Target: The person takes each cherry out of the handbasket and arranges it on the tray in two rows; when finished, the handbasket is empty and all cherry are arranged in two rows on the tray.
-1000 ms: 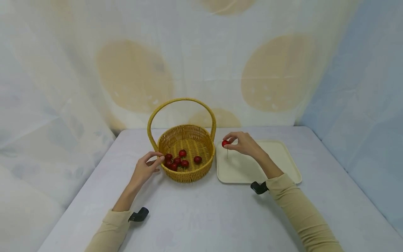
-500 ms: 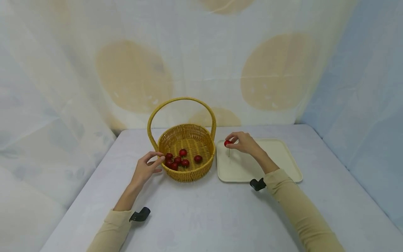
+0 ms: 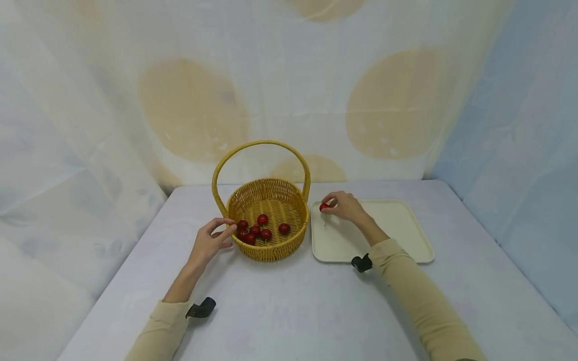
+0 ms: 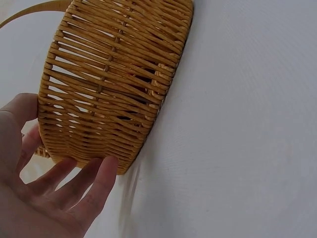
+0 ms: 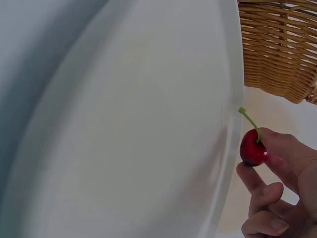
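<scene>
Sleeves: tan, reaching in from 7 and 5 o'clock over the white bench.
Left hand: at the basket's 8 o'clock, fingers bent, holding the rim and outer wall.
Basket: yellow-brown wicker, upright, its tall handle arching over the far side.
Loose cherries: seven visible inside, dark red and shiny; six gather from near the centre round to 8 o'clock, one sits apart at 4 o'clock.
Tray: cream, round-cornered, just beside the basket at its 3 o'clock.
Right hand: thumb and index fingers pinching one cherry, the others curled.
Held cherry: at the tray's 10 o'clock corner; round, glossy, bright red darkening almost to black, its green stem pointing to 11 o'clock in the right wrist view.
Curtain: pale, with tan discs, at 12 o'clock.
</scene>
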A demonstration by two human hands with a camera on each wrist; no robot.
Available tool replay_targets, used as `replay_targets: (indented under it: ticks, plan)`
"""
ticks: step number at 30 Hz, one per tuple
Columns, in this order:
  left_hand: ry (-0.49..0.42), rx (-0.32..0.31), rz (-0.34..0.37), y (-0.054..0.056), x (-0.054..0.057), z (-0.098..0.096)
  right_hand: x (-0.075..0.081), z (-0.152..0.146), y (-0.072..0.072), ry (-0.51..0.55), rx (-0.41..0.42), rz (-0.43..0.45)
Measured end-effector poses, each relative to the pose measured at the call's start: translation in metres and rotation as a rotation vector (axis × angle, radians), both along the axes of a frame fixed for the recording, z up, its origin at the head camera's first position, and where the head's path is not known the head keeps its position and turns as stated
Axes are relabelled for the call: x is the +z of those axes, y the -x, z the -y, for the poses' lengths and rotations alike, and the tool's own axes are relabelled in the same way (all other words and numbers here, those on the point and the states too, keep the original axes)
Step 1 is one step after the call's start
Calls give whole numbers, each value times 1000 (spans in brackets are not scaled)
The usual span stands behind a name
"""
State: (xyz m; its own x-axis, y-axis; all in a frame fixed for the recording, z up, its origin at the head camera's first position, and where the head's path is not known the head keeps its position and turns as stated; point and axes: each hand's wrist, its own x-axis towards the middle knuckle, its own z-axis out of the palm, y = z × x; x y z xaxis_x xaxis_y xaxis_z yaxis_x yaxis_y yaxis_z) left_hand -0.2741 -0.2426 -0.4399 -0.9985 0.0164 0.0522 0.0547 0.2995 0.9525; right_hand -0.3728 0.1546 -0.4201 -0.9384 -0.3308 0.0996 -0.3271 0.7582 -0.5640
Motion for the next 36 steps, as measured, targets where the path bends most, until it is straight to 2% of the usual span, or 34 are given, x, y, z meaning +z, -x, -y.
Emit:
replay_targets:
  ticks: [6, 14, 17, 21, 25, 36]
  plan:
    - [-3, 12, -10, 3, -5, 1, -4, 6, 4, -15, -47, 47]
    - [3, 7, -7, 2, -5, 0, -7, 9, 5, -38, -112, 84]
    - [-4, 0, 13, -3, 5, -2, -8, 8, 6, -33, -127, 96]
    - [-10, -7, 29, -3, 6, -1, -9, 6, 9, -18, -129, 98]
    - [6, -5, 10, 3, -4, 2, -9, 5, 10, 6, -135, 101]
    - [13, -18, -14, 2, -4, 4, -9, 6, 12, 10, -151, 129]
